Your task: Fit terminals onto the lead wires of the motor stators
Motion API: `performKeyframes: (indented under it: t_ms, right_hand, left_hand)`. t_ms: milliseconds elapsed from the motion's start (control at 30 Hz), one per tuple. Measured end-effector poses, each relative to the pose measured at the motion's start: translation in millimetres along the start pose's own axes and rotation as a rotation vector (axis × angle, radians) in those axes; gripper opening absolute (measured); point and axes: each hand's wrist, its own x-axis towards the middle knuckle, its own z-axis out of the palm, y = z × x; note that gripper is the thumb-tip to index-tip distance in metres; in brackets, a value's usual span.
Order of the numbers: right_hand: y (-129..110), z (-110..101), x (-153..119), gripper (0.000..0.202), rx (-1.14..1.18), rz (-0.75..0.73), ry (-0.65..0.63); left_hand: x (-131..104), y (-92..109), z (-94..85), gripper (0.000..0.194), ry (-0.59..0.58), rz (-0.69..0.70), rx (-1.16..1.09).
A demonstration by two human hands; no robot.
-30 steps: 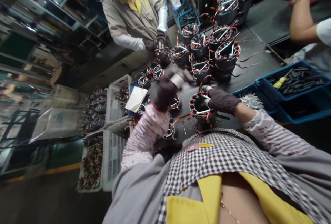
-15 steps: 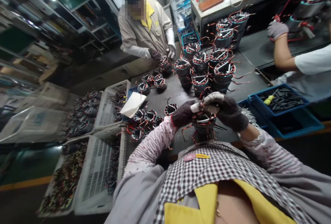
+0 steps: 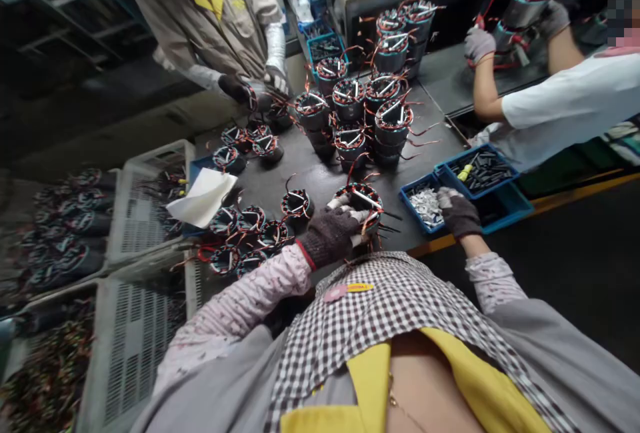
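My gloved left hand (image 3: 333,232) is closed around the near side of a motor stator (image 3: 371,214), a dark ring with orange and blue windings, a white strip across its top and loose wire leads. The stator stands upright on the dark table at my apron. My gloved right hand (image 3: 459,213) is at the right side of a small blue bin of white pieces (image 3: 424,208). Its fingers are bunched together and point down at the pieces; whatever is between the fingertips is hidden. Several smaller stators (image 3: 251,220) stand to the left of my left hand.
Stacked stators (image 3: 350,103) fill the table ahead. Another blue bin (image 3: 483,170) holds black tubes. White paper (image 3: 202,198) lies at left beside plastic crates (image 3: 135,346). A co-worker (image 3: 240,26) handles wires across the table; another (image 3: 555,96) works at right.
My right hand has left the stator and moved right to the bin of white pieces. My left hand has come down onto the stator's side. The camera view has shifted.
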Motion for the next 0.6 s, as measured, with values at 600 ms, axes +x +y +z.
performKeyframes:
  t_ms: [600]
  right_hand:
    - [-175.3,-7.6,-29.4,0.044,0.049,-0.588,0.062]
  left_hand:
    - [30.4,45.2,4.4,0.045,-0.089,-0.272,-0.014]
